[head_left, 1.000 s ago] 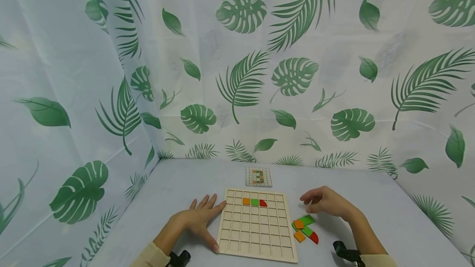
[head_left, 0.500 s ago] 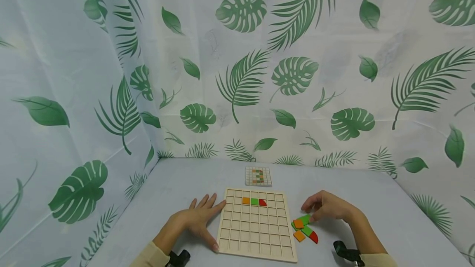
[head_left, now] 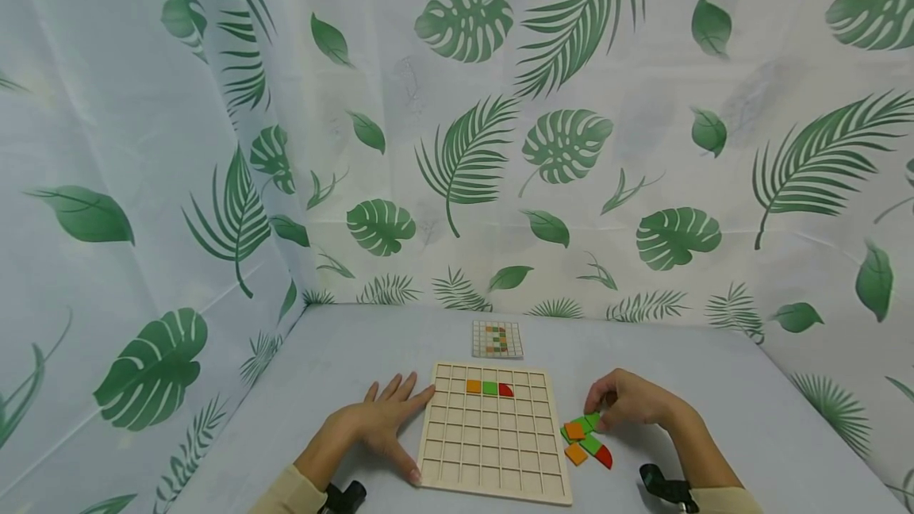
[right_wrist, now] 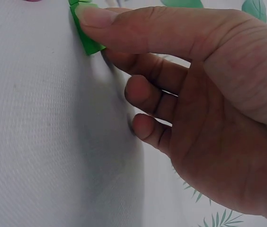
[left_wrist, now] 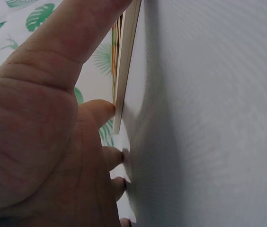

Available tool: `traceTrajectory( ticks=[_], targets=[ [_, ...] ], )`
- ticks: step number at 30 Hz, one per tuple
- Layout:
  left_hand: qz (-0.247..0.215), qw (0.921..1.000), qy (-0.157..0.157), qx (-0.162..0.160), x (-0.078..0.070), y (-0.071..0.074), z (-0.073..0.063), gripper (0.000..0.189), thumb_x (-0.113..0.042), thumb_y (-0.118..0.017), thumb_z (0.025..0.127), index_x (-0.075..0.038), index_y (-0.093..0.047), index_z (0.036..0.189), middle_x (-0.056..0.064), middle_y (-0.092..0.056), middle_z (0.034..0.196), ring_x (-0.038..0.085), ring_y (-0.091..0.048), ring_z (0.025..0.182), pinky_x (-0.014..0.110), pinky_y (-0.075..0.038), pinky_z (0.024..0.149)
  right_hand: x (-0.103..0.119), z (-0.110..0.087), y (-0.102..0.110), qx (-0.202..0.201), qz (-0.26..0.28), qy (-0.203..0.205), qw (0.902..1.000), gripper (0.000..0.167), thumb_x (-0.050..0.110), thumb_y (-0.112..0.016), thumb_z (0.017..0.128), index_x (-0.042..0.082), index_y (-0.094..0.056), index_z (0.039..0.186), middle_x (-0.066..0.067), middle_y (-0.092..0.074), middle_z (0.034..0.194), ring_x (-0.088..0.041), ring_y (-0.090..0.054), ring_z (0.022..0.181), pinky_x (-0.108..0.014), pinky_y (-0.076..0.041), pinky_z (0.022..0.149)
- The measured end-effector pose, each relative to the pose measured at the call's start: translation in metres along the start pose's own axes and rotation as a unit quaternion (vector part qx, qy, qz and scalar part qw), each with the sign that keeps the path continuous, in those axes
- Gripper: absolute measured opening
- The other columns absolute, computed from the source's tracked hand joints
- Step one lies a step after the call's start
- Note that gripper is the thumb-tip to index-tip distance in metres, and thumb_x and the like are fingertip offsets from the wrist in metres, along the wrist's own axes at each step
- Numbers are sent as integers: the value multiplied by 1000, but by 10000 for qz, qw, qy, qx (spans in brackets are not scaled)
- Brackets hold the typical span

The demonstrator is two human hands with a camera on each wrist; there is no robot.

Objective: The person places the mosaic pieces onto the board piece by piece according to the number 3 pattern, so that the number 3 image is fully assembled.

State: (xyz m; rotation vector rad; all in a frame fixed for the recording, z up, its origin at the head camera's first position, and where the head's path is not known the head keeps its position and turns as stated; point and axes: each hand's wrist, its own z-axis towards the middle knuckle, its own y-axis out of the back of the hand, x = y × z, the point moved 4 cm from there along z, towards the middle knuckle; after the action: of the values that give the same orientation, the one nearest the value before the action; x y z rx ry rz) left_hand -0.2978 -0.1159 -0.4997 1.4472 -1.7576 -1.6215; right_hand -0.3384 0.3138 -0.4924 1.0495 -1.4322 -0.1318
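Observation:
My left hand (head_left: 385, 423) lies with spread fingers at the left edge of the wooden grid board (head_left: 493, 450), index finger and thumb touching its rim. In the left wrist view the thumb and index fingertip meet the board's side (left_wrist: 126, 71). Set in an upper row of the grid are an orange square tile (head_left: 474, 387), a green one (head_left: 489, 389) and a red quarter-round one (head_left: 505, 390). Right of the board, my right hand (head_left: 635, 401) pinches a green square tile (right_wrist: 90, 40) between thumb and index finger, at the edge of a small tile pile.
The pile holds orange tiles (head_left: 576, 454), green tiles (head_left: 589, 444) and a red rounded tile (head_left: 604, 457), some overlapping. A small pattern card (head_left: 497, 349) lies behind the board. Leaf-print curtains (head_left: 485, 181) stand behind and left of the white table (head_left: 400, 331).
My right hand has come down from above the pile and drawn slightly right, its thumb and index finger now on a green tile that shifts against its neighbour. My left hand stays put.

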Motion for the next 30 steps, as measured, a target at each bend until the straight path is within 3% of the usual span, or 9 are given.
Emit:
traceTrajectory(
  ticks=[14, 23, 26, 30],
  targets=[
    [-67, 10000, -42, 29, 0, -1, 0, 131, -65, -92, 65, -29, -18, 168, 17, -6, 176, 43, -1, 162, 73, -3, 124, 0, -2, 3, 0, 374, 5, 9993, 20, 3, -85, 77, 3, -73, 93, -2, -67, 81, -17, -58, 76, -29, -48, 65],
    [-34, 10000, -14, 25, -1, 0, 0, 131, -65, -92, 66, -29, -18, 168, 17, -6, 176, 42, -2, 162, 72, -4, 124, 2, -6, 11, -433, 734, 47, 9964, 19, 11, -75, 91, 0, -70, 107, -10, -67, 95, -23, -65, 82, -35, -58, 69],
    [-55, 10000, -27, 20, -1, 0, -1, 131, -65, -92, 66, -29, -18, 168, 17, -6, 176, 42, -2, 162, 72, -4, 124, 2, -4, 13, -659, 988, 6, 9929, 24, 14, -74, 94, -2, -70, 112, -13, -67, 99, -26, -70, 83, -39, -63, 72],
    [-78, 10000, -41, 4, -1, 1, -1, 131, -63, -93, 65, -29, -19, 168, 17, -6, 176, 43, -2, 162, 73, -3, 124, 2, -2, 16, -1047, 999, -1, 9895, 28, 15, -76, 94, -1, -73, 117, -14, -68, 105, -26, -71, 85, -36, -64, 75]
  ],
)
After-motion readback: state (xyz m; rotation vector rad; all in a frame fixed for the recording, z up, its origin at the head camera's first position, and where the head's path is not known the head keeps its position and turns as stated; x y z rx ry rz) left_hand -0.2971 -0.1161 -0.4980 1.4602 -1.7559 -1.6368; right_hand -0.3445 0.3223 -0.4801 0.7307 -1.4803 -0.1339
